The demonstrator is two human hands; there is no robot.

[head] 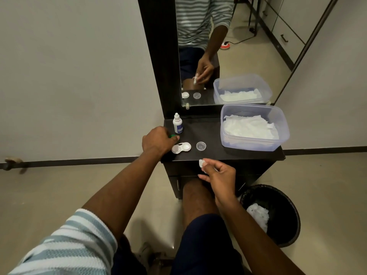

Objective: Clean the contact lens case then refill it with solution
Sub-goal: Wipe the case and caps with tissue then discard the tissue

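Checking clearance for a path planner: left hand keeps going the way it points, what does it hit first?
The left hand, gripping a green cap, points forward and right. First in that line is probably the small white solution bottle with the blue label, just beyond the knuckles. Depth is unclear; it might pass in front of it.

Home bedroom: dressing table [218, 133], mirror [228, 56], wardrobe [286, 26]

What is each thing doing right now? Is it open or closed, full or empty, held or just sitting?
contact lens case: on the table, both wells uncapped.
clear cap: loose on the table.
green cap: gripped by the left hand.
small white piece: pinched by the right hand.
solution bottle: upright, capped.
plastic tub: lidless, tissues inside.
bin: holds crumpled tissues.
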